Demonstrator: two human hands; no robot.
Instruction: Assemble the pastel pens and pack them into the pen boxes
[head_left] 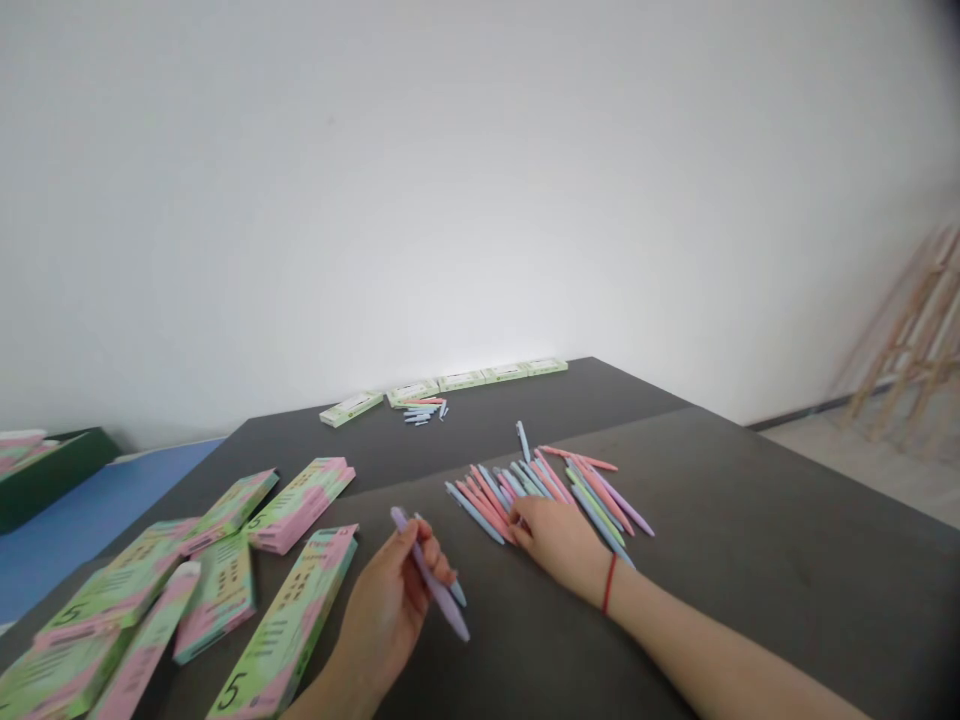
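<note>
Grip, left hand [388, 608]: closed round two pens, one purple pen [444, 596] and one blue pen [458, 592], tips slanting down to the right; held between the boxes and the pile.
Grip, right hand [553, 540]: fingers bent narrow at the near side of the pile, touching pens; whether one is pinched, cannot tell. Red cord [610, 583] on wrist.
Pile [491, 492]: pens in pink, blue, green and purple, loose on the tabletop [750, 530], well in from its right edge; many lie across one another.
Stray pen [523, 440]: blue, at the pile's far side, pointing toward the far edge.
Boxes [289, 620]: several, pink and green, some marked 5, heaped toward the left edge; some overlap. Contents not shown.
Far row [460, 380]: five pale green boxes along the far edge, ending near the far right corner; whether filled, cannot tell.
Small group [424, 411]: pens, mixed colours, just before the far row.
Taken up: two pens, by present count.
Left loose: apparently most pens in view, in pile and small group.
Boxes in hand: none; the nearest lies just beside the left hand.
</note>
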